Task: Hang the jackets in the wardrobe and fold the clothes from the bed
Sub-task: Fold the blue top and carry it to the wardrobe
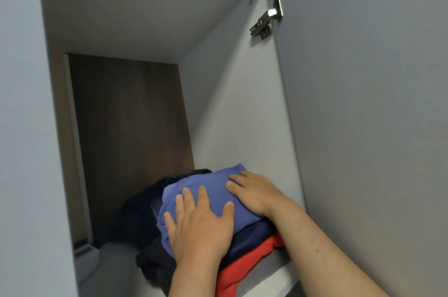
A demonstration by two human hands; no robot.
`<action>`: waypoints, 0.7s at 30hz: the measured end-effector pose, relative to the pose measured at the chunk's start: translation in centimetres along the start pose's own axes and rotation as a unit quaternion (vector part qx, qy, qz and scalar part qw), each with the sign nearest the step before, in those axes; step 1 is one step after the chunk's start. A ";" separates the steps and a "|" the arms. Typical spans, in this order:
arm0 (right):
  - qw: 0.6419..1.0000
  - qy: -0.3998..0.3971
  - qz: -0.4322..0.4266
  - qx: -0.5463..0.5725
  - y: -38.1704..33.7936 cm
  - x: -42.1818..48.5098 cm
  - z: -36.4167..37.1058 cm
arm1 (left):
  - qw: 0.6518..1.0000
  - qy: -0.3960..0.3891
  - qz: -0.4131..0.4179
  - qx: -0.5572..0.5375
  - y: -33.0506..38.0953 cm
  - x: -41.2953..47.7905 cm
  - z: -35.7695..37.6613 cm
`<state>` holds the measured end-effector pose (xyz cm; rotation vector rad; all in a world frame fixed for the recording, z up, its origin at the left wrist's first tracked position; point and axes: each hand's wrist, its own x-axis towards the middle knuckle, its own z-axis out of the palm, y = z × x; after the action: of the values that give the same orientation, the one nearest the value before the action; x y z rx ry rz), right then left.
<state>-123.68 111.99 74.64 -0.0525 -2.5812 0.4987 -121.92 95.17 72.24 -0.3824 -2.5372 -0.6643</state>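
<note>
The left hand (198, 226) and the right hand (252, 193) both lie flat on the folded blue garment (208, 179), fingers straight and a little spread, gripping nothing. This garment tops a pile, with a red garment (242, 266) lowest, at the front right edge of the wardrobe shelf (269, 270).

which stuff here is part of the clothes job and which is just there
Job: blue garment, navy garment, red garment, black garment, wardrobe shelf, left hand, right hand.
Just there: hinge, door, brown back panel.
</note>
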 end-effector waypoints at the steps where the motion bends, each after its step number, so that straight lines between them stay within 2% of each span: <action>1: 1.000 -0.010 0.013 -0.008 0.0 0.2 0.0 | 1.000 -0.001 -0.017 0.000 0.0 0.2 0.0; 4: 0.997 -0.061 0.041 -0.011 -0.3 0.5 -0.2 | 0.999 -0.015 -0.034 -0.005 0.0 0.7 -0.1; 6: 0.997 -0.057 0.049 -0.001 -0.4 0.2 -0.2 | 1.000 -0.010 -0.024 -0.006 0.1 0.6 -0.2; 10: 0.994 0.108 0.022 0.015 -0.6 -1.6 -0.2 | 0.997 0.070 0.012 0.014 -0.1 -0.7 -0.4; 13: 0.977 0.214 0.016 0.007 -0.6 -4.4 0.2 | 0.989 0.146 0.026 -0.030 -0.4 -2.9 -1.1; 15: 0.967 0.252 0.010 0.030 -0.6 -7.3 1.0 | 0.978 0.183 0.052 -0.088 -1.0 -5.2 -1.6; 18: 0.954 0.297 0.012 0.041 -0.5 -12.6 2.6 | 0.941 0.243 0.144 -0.188 -2.0 -9.5 -1.0; 21: 0.952 0.304 0.017 0.009 -0.1 -17.7 5.0 | 0.909 0.221 0.254 -0.244 -3.0 -12.4 0.9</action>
<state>-110.71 107.88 62.31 -0.2114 -1.9725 0.4356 -112.95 91.32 63.99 -0.9104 -1.7174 -1.0298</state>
